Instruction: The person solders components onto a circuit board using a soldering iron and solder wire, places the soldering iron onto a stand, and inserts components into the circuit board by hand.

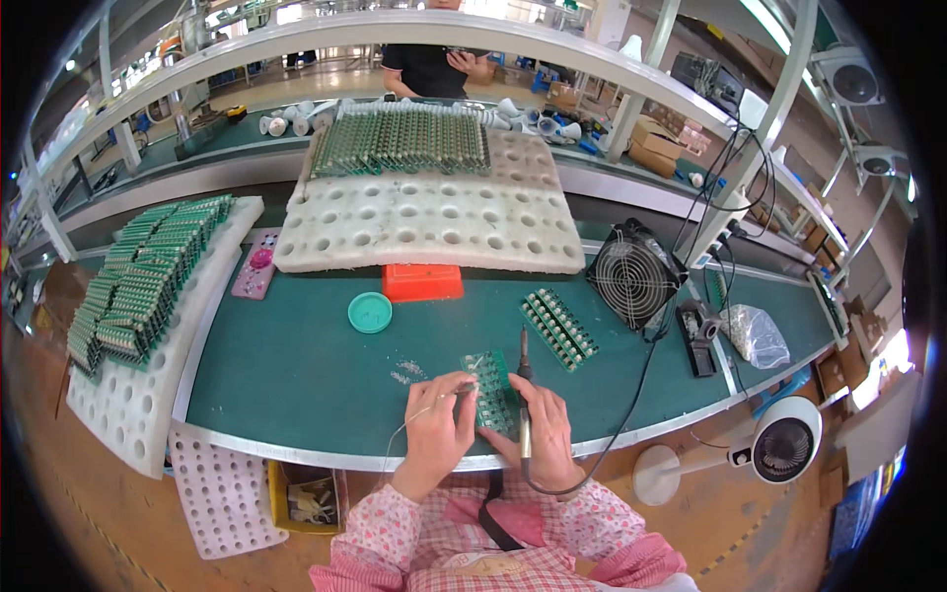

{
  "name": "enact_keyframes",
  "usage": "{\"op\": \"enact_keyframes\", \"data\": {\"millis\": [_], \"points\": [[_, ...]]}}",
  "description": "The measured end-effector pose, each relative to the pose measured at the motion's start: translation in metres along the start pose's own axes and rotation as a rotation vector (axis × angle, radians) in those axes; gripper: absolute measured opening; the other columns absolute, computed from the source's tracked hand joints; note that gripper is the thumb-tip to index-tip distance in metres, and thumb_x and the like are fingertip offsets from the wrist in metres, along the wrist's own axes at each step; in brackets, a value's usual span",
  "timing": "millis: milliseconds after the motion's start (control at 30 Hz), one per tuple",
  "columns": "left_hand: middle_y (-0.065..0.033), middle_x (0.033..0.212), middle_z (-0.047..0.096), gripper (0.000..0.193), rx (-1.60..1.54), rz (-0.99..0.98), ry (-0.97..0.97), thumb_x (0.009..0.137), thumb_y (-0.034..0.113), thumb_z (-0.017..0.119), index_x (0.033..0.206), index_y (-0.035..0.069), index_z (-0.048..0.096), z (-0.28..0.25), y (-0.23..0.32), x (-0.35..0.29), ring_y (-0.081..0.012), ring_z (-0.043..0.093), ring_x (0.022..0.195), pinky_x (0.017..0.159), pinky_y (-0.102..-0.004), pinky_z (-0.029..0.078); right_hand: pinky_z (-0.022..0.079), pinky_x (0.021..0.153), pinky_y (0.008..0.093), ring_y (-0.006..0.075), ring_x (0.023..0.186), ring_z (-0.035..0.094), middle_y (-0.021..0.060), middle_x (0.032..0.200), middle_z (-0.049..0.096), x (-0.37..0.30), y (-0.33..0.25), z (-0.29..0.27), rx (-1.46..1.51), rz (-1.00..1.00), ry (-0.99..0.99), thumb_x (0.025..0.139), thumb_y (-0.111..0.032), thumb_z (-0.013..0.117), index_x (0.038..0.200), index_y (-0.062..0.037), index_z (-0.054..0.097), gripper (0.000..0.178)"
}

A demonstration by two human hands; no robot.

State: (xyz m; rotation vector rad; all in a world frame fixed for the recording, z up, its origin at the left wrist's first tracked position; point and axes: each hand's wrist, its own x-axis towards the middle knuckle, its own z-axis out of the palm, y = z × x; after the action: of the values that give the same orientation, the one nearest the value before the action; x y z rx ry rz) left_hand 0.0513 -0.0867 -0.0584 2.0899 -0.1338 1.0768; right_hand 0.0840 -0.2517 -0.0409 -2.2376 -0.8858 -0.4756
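A green circuit board panel (487, 383) lies between my hands near the table's front edge. My left hand (434, 434) is closed, pinching thin solder wire (402, 426) at the panel's left side; the wire trails down past my wrist. In my right hand (548, 429) is a soldering iron (525, 434), held upright with its tip pointing away from me, along the panel's right edge. A finger of this hand also reaches the panel's lower edge. Farther right lies a second board panel (559, 329) fitted with rows of small parts.
Stacked boards (400, 138) stand on a white foam tray (424, 212) at the back, more (148, 276) on a left tray. Around the green table (286, 365) are a teal lid (370, 313), red box (422, 282), black fan (636, 274) and iron stand (698, 335). Someone (424, 69) stands opposite.
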Motion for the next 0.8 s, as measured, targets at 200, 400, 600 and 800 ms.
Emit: {"op": "enact_keyframes", "data": {"millis": [200, 400, 600, 800], "points": [[-0.0091, 0.103, 0.070, 0.011, 0.028, 0.024, 0.006, 0.085, 0.003, 0.070, 0.094, 0.001, 0.064, 0.000, 0.000, 0.000, -0.0273, 0.067, 0.088, 0.080, -0.0381, 0.047, 0.043, 0.096, 0.0450, 0.0344, 0.101, 0.060, 0.0160, 0.110, 0.061, -0.002, -0.002, -0.010, 0.016, 0.013, 0.009, 0.074, -0.027, 0.084, 0.137, -0.0037, 0.048, 0.077], [-0.0111, 0.100, 0.069, 0.012, 0.108, -0.167, 0.064, 0.086, 0.004, 0.067, 0.098, 0.003, 0.067, -0.028, 0.009, 0.002, -0.0303, 0.063, 0.093, 0.082, -0.0390, 0.047, 0.044, 0.095, 0.0456, 0.0355, 0.099, 0.059, 0.0149, 0.106, 0.062, -0.002, 0.002, -0.007, 0.042, 0.063, -0.033, 0.074, -0.031, 0.085, 0.136, -0.0057, 0.050, 0.076], [-0.0131, 0.081, 0.066, 0.009, 0.479, -0.593, 0.115, 0.092, 0.010, 0.060, 0.090, 0.002, 0.063, -0.095, -0.007, 0.003, -0.0331, 0.058, 0.083, 0.077, -0.0441, 0.043, 0.046, 0.088, 0.0443, 0.0360, 0.099, 0.060, 0.0179, 0.111, 0.062, -0.001, 0.004, -0.008, -0.007, 0.073, -0.004, 0.067, -0.025, 0.089, 0.133, -0.0024, 0.051, 0.079], [-0.0125, 0.063, 0.061, 0.023, 0.705, -0.806, -0.091, 0.094, 0.018, 0.061, 0.078, 0.003, 0.055, -0.148, -0.037, -0.010, -0.0323, 0.059, 0.069, 0.074, -0.0430, 0.040, 0.049, 0.082, 0.0449, 0.0381, 0.095, 0.060, 0.0187, 0.109, 0.062, -0.009, 0.000, -0.010, 0.023, 0.109, -0.001, 0.067, -0.023, 0.090, 0.131, -0.0027, 0.052, 0.077]]}}
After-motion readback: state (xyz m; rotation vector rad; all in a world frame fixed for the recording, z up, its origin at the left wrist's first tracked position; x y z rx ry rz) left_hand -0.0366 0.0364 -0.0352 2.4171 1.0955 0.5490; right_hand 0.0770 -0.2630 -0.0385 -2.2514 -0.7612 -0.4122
